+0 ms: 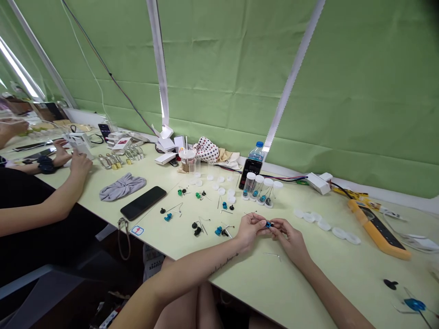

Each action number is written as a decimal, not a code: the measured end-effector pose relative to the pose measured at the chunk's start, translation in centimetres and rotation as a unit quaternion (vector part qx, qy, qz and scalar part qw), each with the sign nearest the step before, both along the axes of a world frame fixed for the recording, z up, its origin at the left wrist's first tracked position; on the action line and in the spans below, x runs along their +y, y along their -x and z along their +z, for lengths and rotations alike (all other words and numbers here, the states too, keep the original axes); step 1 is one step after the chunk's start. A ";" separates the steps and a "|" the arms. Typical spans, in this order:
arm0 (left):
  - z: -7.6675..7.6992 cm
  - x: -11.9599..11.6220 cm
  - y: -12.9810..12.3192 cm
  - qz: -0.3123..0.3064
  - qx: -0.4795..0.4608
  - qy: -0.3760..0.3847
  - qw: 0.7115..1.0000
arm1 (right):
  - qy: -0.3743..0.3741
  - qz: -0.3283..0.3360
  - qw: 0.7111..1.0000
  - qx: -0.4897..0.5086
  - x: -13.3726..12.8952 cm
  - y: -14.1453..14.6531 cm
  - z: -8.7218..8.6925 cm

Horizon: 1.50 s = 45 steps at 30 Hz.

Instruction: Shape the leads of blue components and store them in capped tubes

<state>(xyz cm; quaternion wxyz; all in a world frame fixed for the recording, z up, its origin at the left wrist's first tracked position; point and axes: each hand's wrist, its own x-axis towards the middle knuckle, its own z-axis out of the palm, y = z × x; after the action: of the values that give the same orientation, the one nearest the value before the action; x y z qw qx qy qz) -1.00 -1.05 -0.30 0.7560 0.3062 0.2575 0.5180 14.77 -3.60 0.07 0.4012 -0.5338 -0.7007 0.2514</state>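
My left hand [251, 229] and my right hand [288, 234] meet above the pale table [254, 283]. Between their fingertips is a small blue part [269, 224] with a dark bit at its right side; both hands pinch it. A thin bent metal wire [272, 254] lies on the table just below the hands. To the left of my left hand are a blue piece [218, 230], a black piece [225, 233] and thin wires. Farther left lies a black piece [197, 231]. Clear tubes with white caps [251, 175] stand behind the hands, holding blue parts.
A phone showing a timer [251, 170] leans near a water bottle [258, 151]. White caps [324, 224] and an orange multimeter [380, 230] lie at right. At left are a black phone [144, 203], a grey cloth [122, 187] and another person's hands [81, 163].
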 end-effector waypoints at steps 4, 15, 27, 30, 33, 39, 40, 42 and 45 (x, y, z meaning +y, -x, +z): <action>0.3 -0.1 0.1 0.011 0.008 0.000 1.000 | -0.027 0.009 1.000 -0.002 0.0 -0.1 0.0; 0.0 -0.1 0.1 0.000 0.006 -0.008 1.000 | 0.001 0.016 1.000 -0.006 0.0 0.0 0.0; 0.6 -0.2 0.2 0.013 0.004 -0.015 1.000 | -0.038 0.007 0.999 0.001 0.1 0.0 0.1; 0.4 -0.2 0.1 0.008 0.008 -0.011 1.000 | -0.028 0.012 1.000 0.006 0.2 -0.1 -0.1; 0.1 -0.1 0.1 0.003 0.005 -0.009 1.000 | -0.001 0.012 1.000 0.004 0.2 -0.1 -0.2; -0.1 0.0 0.0 -0.002 0.000 -0.005 1.000 | 0.004 0.014 1.000 -0.027 0.0 0.1 0.1; -0.1 0.0 0.0 -0.002 0.000 -0.004 1.000 | 0.003 0.017 0.999 -0.028 0.0 0.1 0.1; 0.1 -0.1 0.0 -0.002 -0.002 -0.005 1.000 | 0.000 0.021 1.000 -0.022 -0.1 0.1 0.2; 0.3 -0.1 0.0 0.007 -0.005 -0.009 1.000 | -0.017 0.025 0.999 -0.011 0.0 0.0 0.1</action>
<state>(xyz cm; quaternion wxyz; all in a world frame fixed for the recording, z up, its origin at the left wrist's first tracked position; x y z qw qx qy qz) -1.00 -1.15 -0.02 0.7510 0.3083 0.2509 0.5272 14.74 -3.58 0.16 0.3967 -0.5120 -0.7220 0.2433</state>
